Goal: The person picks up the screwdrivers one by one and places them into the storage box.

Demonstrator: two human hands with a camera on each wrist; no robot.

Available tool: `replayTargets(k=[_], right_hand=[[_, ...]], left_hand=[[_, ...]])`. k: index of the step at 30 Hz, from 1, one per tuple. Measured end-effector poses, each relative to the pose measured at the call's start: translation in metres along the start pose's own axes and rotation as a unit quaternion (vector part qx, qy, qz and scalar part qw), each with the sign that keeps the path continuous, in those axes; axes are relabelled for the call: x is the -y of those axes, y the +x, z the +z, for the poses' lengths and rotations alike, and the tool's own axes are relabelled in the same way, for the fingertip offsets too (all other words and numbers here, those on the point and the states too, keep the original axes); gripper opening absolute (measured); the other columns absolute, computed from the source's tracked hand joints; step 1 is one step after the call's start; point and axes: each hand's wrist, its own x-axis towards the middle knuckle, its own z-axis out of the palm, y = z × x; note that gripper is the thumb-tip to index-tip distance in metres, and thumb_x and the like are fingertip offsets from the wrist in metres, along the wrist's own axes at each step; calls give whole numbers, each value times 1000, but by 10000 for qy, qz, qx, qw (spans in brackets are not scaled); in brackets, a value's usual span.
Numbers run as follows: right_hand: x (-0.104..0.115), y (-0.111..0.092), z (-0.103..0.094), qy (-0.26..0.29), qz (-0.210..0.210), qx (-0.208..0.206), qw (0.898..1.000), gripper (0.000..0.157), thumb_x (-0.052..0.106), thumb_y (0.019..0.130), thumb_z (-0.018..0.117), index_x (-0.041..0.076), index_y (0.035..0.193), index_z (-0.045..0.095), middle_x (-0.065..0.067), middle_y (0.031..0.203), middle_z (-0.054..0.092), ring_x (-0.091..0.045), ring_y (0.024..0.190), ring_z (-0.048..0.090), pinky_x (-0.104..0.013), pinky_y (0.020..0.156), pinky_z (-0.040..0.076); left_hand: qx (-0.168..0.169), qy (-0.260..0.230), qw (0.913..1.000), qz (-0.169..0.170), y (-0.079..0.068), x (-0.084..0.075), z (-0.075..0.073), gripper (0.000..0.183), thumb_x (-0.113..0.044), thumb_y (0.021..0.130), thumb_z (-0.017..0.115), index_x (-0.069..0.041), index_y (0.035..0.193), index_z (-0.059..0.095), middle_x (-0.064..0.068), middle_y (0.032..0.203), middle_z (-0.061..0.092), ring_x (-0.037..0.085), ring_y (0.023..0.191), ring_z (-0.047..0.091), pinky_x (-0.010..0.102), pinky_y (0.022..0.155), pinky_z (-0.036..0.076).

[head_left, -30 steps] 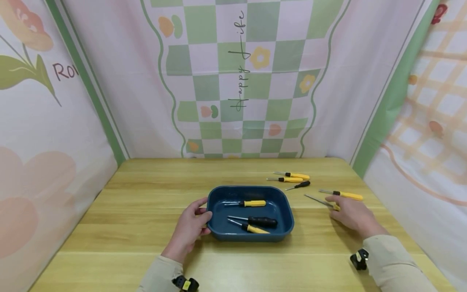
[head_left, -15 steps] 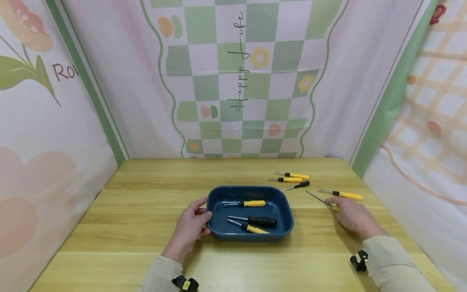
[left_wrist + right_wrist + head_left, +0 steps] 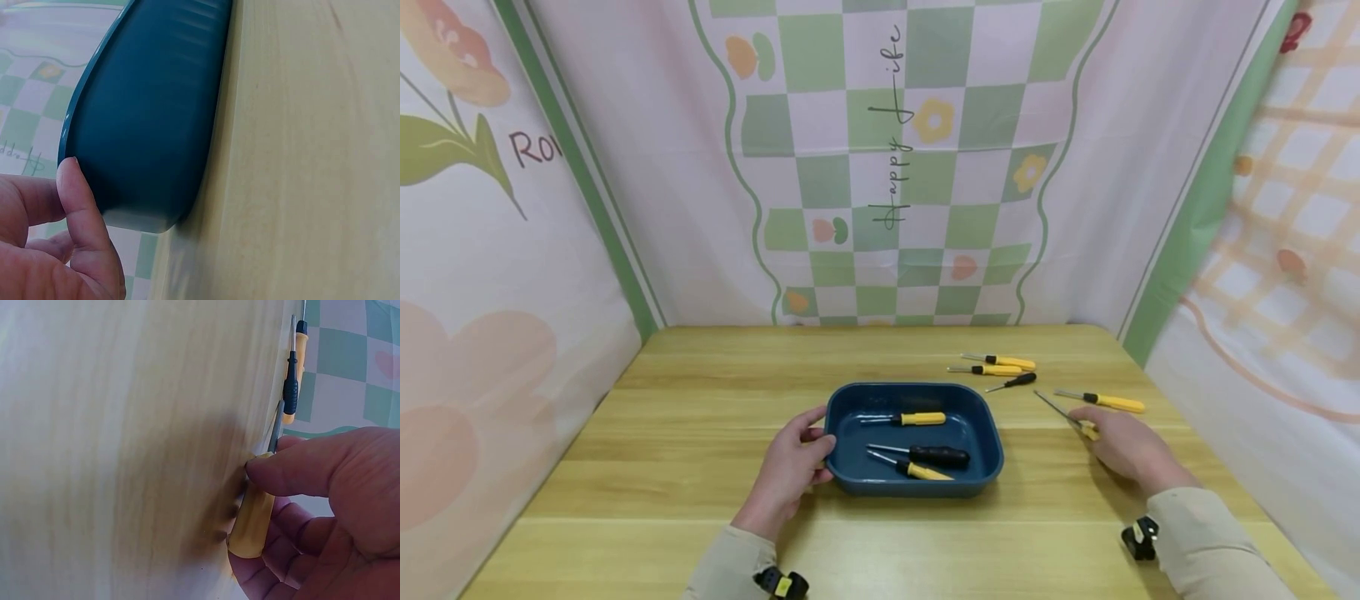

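A dark blue tray [image 3: 917, 490] stands at the middle of the table, and my left hand [image 3: 793, 467] pinches its left rim between thumb and fingers. Inside it lie a yellow-handled screwdriver [image 3: 922, 418], a black-handled screwdriver [image 3: 940, 455] and another yellow-handled screwdriver [image 3: 925, 472]. To the right of the tray, my right hand [image 3: 1127, 446] holds a yellow-handled screwdriver [image 3: 253, 519], thumb on one side of the handle and fingers curled round the other. Its shaft points away and to the left, low over the table. In the head view most of that handle is hidden by the hand.
Beyond my right hand lies one yellow-handled screwdriver [image 3: 1116, 403]. Farther back are two more yellow-handled ones, the rear one [image 3: 1015, 363] and the front one [image 3: 1000, 370], and a small black screwdriver [image 3: 1021, 380]. A patterned curtain [image 3: 880, 275] hangs behind the wooden table [image 3: 700, 467].
The screwdriver in my right hand has turned slightly, its tip swinging away and to the right. My left hand and the tray stay in place.
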Motion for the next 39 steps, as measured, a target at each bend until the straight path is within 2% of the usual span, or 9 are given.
replayTargets(k=[11,24,39], right_hand=[[-2,-1,1,-83,-29,28,10000,50,5,93,64,1,142,57,-40,127,60,-62,117,57,-73,91,48],[3,-5,2,-81,-14,-70,9999,49,2,90,57,-4,138,59,-39,126,61,-61,116,57,-72,92,49],[14,-4,0,15,-239,-403,9989,40,3,93,60,-5,132,64,-35,127,64,-59,118,58,-71,96,48]], left_hand=[[-10,-1,10000,-15,0,0,0,50,-10,104,60,-15,153,51,16,128,49,20,73,59,24,62,58],[-6,-36,10000,31,-3,-1,2,51,-10,104,61,-12,154,50,16,127,49,19,71,58,24,59,57],[20,-46,10000,21,-3,-2,2,51,-10,104,61,-12,154,50,16,126,48,19,71,57,24,60,57]])
